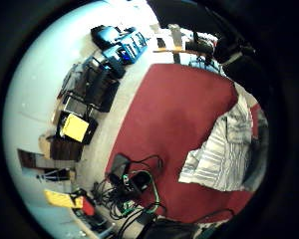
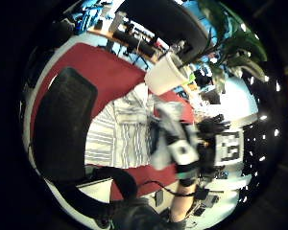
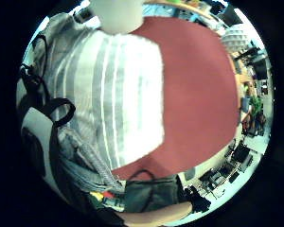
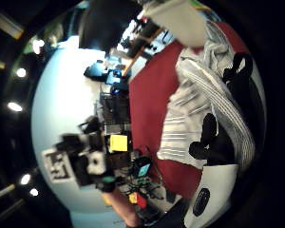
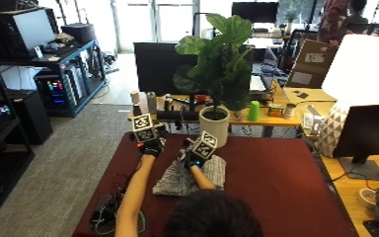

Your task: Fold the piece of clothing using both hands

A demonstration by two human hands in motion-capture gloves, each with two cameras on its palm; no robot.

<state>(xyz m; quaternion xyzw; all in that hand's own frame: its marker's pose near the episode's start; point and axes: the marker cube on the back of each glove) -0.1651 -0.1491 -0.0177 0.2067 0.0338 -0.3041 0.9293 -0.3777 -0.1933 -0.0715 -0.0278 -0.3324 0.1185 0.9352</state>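
Observation:
A grey-and-white striped garment (image 5: 170, 182) lies partly folded on the dark red table (image 5: 275, 173), just in front of me. My right hand (image 5: 191, 159) rests on its far edge and grips a bunched ridge of the cloth (image 4: 228, 109) beside its fingers (image 4: 213, 140). The flat folded panel (image 3: 118, 90) fills the view under that palm. My left hand (image 5: 151, 146) hovers over bare table to the left of the garment (image 1: 224, 154), apart from it and holding nothing. One of its fingers (image 2: 62, 124) shows straight beside the cloth (image 2: 117, 129).
A white plant pot (image 5: 214, 127) stands on the table just beyond the garment. Cables and small devices (image 5: 110, 212) lie at the table's near left corner. A lamp (image 5: 360, 64) and a monitor (image 5: 370, 133) stand to the right. A cluttered desk (image 5: 242, 116) runs behind.

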